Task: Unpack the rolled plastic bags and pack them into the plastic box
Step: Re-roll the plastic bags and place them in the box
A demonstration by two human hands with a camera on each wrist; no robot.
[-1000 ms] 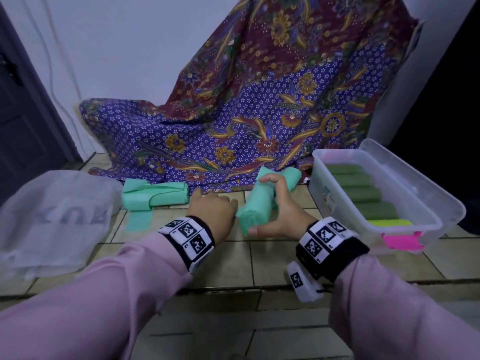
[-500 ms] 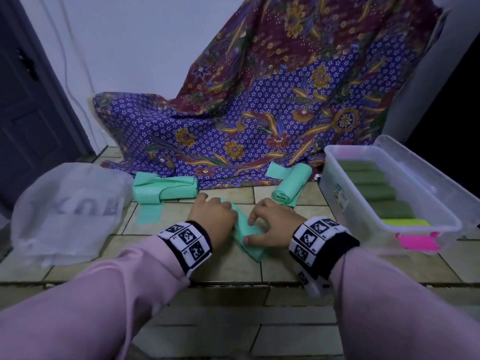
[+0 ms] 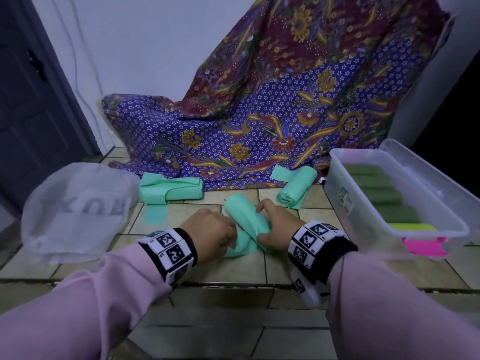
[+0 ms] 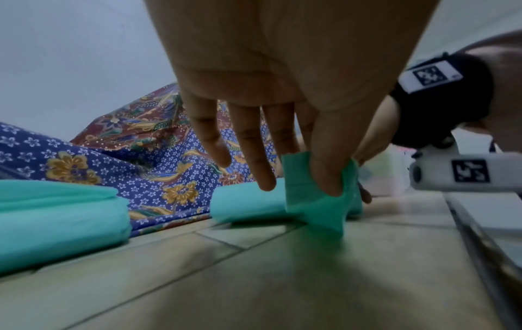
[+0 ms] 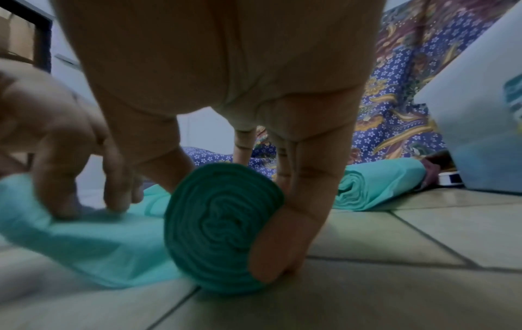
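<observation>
A mint-green roll of plastic bags (image 3: 242,216) lies on the tiled floor between my hands. My right hand (image 3: 275,227) grips it from above, its fingers (image 5: 296,223) curled down the roll's right side to the floor; the roll's spiral end (image 5: 223,225) faces the right wrist camera. My left hand (image 3: 213,235) pinches the roll's loose end (image 4: 316,196) between thumb and forefinger, and this flap lies pulled out to the left. A second green roll (image 3: 296,190) lies behind, next to the clear plastic box (image 3: 335,193).
The box holds several dark green rolls (image 3: 379,196) and a yellow-green one; a pink latch (image 3: 423,246) is on its near end. A heap of unrolled green bags (image 3: 171,190) and a clear plastic bag (image 3: 78,211) lie at the left. A patterned cloth (image 3: 259,131) hangs behind.
My right hand has left one roll by the box and come back to the roll in front. Both hands now hold this roll, the left one pinching its loose end.
</observation>
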